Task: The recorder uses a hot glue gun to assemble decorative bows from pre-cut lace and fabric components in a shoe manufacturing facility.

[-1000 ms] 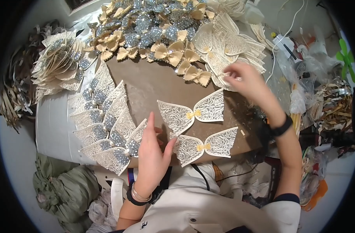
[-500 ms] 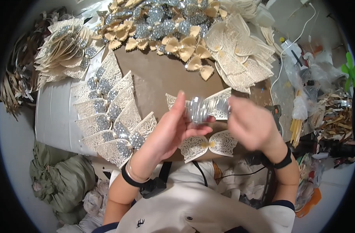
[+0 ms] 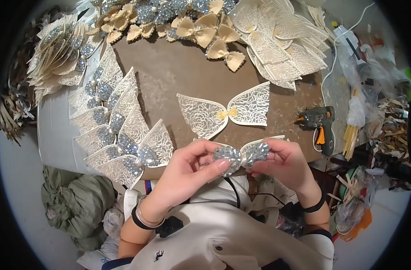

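A silver glittery bow (image 3: 232,159) is stretched between my two hands, low over the front of the table. My left hand (image 3: 194,165) pinches its left loop between thumb and fingers. My right hand (image 3: 284,163) grips the right loop the same way. Just beyond lies a cream lace bow (image 3: 250,104), spread flat, with a small yellowish bow-shaped patch (image 3: 227,113) at its centre. Beneath my hands is a second lace bow (image 3: 277,138), mostly covered by them.
Overlapping lace bows topped with silver ones (image 3: 120,121) run along the left. More silver-and-tan bows (image 3: 205,29) heap at the back, beside stacked lace pieces (image 3: 282,49). A glue gun (image 3: 320,119) lies at the right, near bundled glue sticks (image 3: 350,139). Green sacking (image 3: 77,202) sits lower left.
My hands have come down nearer to me, and both now hold the silver bow, which shows clearly. The view has shifted, bringing the far lace bow and the glue gun into plain sight.
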`<state>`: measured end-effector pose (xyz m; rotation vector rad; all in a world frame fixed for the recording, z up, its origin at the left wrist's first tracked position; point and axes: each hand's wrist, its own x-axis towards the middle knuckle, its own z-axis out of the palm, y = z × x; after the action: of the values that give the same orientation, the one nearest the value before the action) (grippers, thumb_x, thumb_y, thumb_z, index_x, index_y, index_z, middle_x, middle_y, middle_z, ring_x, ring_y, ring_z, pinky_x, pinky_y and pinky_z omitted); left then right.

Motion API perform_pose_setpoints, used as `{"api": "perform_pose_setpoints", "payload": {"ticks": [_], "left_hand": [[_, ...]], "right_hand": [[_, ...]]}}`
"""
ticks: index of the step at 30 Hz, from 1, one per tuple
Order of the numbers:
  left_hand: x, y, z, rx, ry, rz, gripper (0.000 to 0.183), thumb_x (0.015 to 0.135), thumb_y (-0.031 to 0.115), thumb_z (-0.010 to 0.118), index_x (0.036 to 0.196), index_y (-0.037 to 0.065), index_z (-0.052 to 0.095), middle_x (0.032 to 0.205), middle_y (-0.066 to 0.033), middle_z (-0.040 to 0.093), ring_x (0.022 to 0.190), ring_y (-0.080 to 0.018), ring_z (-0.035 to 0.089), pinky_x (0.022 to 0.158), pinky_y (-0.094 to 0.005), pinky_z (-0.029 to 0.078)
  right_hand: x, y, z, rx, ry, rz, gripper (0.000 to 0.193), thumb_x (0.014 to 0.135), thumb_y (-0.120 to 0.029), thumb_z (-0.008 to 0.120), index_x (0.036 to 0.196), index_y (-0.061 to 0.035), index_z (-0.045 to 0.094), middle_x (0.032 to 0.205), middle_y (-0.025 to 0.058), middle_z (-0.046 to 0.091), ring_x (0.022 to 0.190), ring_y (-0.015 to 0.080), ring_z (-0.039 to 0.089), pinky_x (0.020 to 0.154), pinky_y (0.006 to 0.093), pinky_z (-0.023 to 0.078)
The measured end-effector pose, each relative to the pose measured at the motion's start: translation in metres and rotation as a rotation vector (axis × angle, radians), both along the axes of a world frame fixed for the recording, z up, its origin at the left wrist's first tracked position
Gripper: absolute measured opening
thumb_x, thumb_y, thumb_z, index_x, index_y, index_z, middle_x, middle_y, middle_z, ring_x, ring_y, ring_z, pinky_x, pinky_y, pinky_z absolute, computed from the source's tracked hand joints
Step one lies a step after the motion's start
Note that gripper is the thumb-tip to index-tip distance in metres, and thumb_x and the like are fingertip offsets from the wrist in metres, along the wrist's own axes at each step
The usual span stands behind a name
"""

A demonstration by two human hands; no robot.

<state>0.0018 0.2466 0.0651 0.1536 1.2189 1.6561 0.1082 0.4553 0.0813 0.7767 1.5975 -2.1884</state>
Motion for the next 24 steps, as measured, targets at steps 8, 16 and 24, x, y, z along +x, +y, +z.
{"api": "perform_pose_setpoints", "payload": {"ticks": [8,16,24], "left_hand": [[-0.031,0.031,-0.018,-0.446,0.908,0.157,0.026,0.082,0.005,0.076,0.105,-0.003,0.068,0.078,-0.0018,0.058,0.07,-0.0077,0.056,0.063,-0.022,0.046],[-0.036,0.053,-0.043,-0.592,0.904,0.2,0.028,0.079,0.009,0.075,0.102,0.002,0.061,0.067,-0.0103,0.058,0.059,-0.025,0.059,0.057,-0.036,0.048],[-0.04,0.052,-0.056,-0.626,0.979,0.178,0.018,0.079,0.008,0.077,0.087,0.002,0.062,0.065,-0.0084,0.059,0.054,-0.0169,0.058,0.053,-0.03,0.045]], "right_hand": [[-0.056,0.009,-0.019,0.504,0.178,-0.092,0.021,0.08,-0.002,0.077,0.094,0.0,0.061,0.072,-0.0061,0.057,0.062,-0.0017,0.046,0.052,0.0161,0.035],[-0.085,0.017,-0.049,0.836,0.063,0.119,0.03,0.074,-0.012,0.079,0.088,0.001,0.057,0.061,0.0031,0.051,0.056,0.0107,0.048,0.052,0.029,0.04],[-0.093,0.016,-0.048,0.915,0.042,0.164,0.033,0.073,-0.014,0.079,0.082,-0.001,0.051,0.062,0.0096,0.053,0.058,0.0255,0.053,0.054,0.0378,0.041]]}}
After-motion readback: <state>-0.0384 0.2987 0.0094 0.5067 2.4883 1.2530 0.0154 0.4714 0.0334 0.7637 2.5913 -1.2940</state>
